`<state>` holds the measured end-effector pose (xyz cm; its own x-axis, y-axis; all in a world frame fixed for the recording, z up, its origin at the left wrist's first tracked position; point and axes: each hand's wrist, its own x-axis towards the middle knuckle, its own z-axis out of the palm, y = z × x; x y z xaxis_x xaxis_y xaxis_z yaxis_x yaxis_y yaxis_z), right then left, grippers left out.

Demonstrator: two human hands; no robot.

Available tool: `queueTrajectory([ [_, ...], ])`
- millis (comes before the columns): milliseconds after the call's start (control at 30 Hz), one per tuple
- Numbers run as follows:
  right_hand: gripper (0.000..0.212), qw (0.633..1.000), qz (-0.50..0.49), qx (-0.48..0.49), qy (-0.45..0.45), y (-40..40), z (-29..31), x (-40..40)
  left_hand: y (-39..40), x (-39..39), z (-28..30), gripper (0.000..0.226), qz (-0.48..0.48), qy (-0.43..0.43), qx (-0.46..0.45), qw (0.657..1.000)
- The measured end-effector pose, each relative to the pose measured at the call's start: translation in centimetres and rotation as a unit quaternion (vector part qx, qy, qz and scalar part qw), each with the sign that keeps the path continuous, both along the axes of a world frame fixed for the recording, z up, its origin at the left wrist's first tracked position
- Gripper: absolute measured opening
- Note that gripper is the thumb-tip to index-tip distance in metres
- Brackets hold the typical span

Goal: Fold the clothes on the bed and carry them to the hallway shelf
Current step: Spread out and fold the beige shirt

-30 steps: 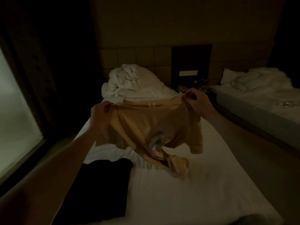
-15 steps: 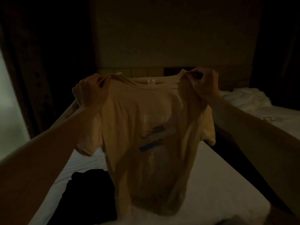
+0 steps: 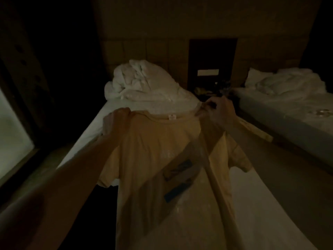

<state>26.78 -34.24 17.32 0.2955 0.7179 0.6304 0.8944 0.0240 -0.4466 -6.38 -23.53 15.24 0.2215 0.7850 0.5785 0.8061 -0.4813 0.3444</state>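
Hanging at the centre of the frame, the tan T-shirt (image 3: 158, 159) is pinched at its two shoulders by the left hand (image 3: 115, 123) and right hand (image 3: 220, 112), collar uppermost. Its long axis runs from the hands down toward the lower edge, over the bed (image 3: 261, 204). Both hands are equally near; laying it flat looks next.

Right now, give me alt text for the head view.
Both hands, left hand and right hand, hold a tan T-shirt by its shoulders over a white-sheeted bed. A rumpled white duvet lies at the bed's head.
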Motion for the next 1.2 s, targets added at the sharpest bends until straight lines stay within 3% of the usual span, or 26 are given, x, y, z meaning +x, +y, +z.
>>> queueTrajectory([
  [100,0.024,0.998,-0.003,-0.061,0.002,6.1,-6.6,1.1,6.2,2.3,-6.7,0.024,0.026,0.08,-0.095,0.992],
  [300,0.017,0.984,-0.029,-0.175,0.004,16.8,-20.7,2.9,14.7,5.8,-20.6,0.018,0.04,0.184,-0.153,0.97],
  [500,0.018,0.967,-0.015,-0.255,-0.017,20.3,-31.0,4.6,17.2,6.5,-31.0,0.038,0.026,0.1,-0.22,0.97],
  [667,0.031,0.951,-0.014,-0.309,-0.027,19.4,-33.6,4.5,16.2,5.4,-30.7,0.031,0.026,0.086,-0.164,0.982],
  [800,0.046,0.946,-0.022,-0.32,-0.036,17.0,-31.9,4.1,13.9,1.4,-29.4,0.04,0.131,0.135,-0.153,0.97],
  [933,0.056,0.923,-0.118,-0.365,0.008,12.8,-30.0,5.3,10.5,-2.5,-28.2,0.056,0.238,0.169,-0.266,0.919],
  [1033,0.047,0.882,-0.196,-0.427,0.043,9.7,-29.3,6.0,8.9,-4.2,-27.3,0.041,0.197,0.184,-0.361,0.893],
  [1133,0.047,0.849,-0.197,-0.486,0.067,7.3,-29.1,6.6,7.7,-3.4,-26.3,0.02,0.157,0.087,-0.376,0.909],
  [1200,0.044,0.854,-0.182,-0.481,0.074,6.6,-29.2,6.8,7.1,-2.4,-26.1,0.026,0.143,-0.018,-0.4,0.905],
])
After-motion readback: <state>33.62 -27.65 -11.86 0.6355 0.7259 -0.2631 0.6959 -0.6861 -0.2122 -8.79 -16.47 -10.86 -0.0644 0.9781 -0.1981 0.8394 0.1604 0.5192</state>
